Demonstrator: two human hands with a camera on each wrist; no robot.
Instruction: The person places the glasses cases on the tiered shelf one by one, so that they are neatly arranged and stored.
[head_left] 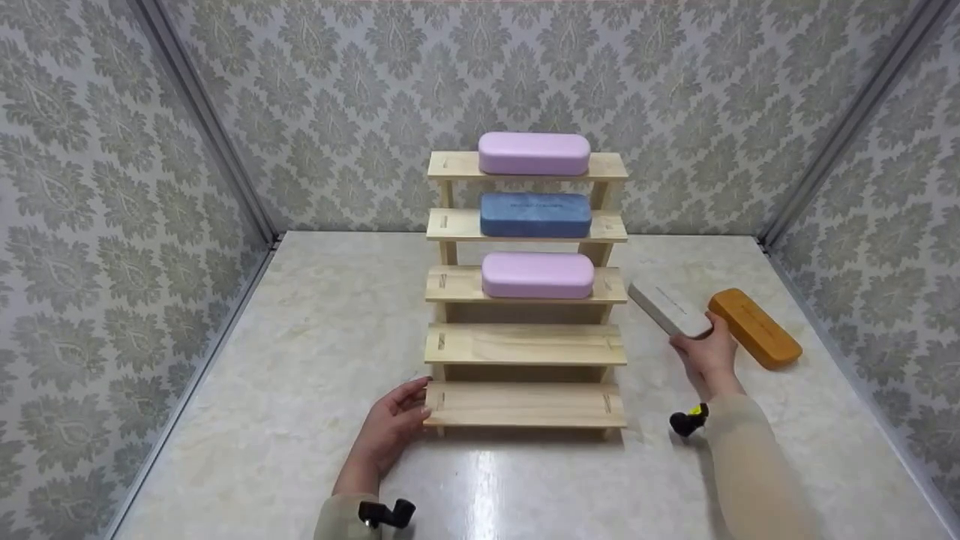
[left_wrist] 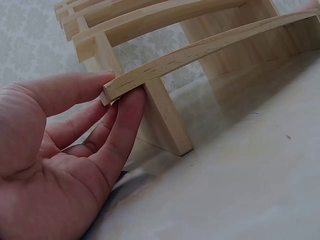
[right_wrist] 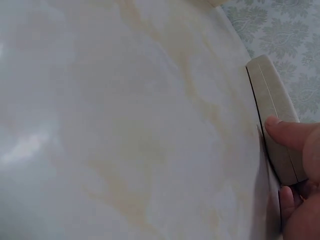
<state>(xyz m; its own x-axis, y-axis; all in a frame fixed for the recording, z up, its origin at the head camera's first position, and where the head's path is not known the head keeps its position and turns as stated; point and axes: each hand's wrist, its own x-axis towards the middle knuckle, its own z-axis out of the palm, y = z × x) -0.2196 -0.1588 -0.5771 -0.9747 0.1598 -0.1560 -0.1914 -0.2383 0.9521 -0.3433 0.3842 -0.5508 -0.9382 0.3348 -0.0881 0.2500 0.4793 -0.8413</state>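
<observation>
Nearest, the left grip [head_left: 390, 427] pinches the bottom shelf [head_left: 525, 405] of a wooden rack [head_left: 544, 343], while the right grip [head_left: 712, 354], narrowed to a white case's [head_left: 666, 307] width, holds it between rack and orange case [head_left: 756, 328] above the tabletop [head_left: 322, 322].

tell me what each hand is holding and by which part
The right hand holds the white case by its near end; the left hand pinches the wooden stand at the left end of its lowest shelf.

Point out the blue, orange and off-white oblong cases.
Off-white oblong case [head_left: 669, 308]: head view, on its top face.
Orange oblong case [head_left: 755, 326]: head view, top face.
Blue oblong case [head_left: 535, 208]: head view, top face.
</observation>
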